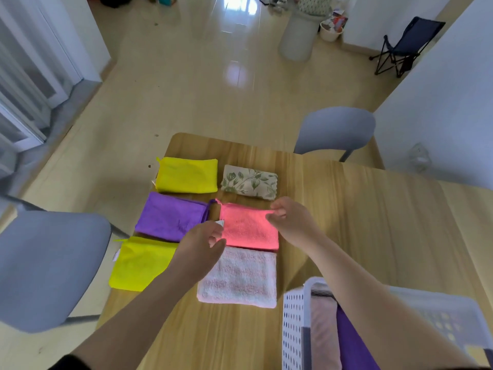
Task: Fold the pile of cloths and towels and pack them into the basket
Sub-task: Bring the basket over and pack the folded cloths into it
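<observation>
Several folded cloths lie in two columns on the wooden table [346, 209]: a yellow cloth [186, 174], a leaf-print cloth [249, 182], a purple cloth [170, 216], a coral-pink cloth [248, 228], a second yellow cloth [141, 263] and a pale pink towel [240, 279]. My right hand [289, 216] pinches the coral-pink cloth's far right corner. My left hand [202, 243] hovers at that cloth's near left corner, fingers curled beside a white tag; I cannot tell whether it grips. The white perforated basket [293, 329] at bottom right holds a pink and a purple cloth.
A grey chair [50, 265] stands at the table's left side and another grey chair [334, 129] at the far edge. A folding camp chair [405, 46] and a grey bin [298, 36] stand on the floor beyond. A white wall runs along the right.
</observation>
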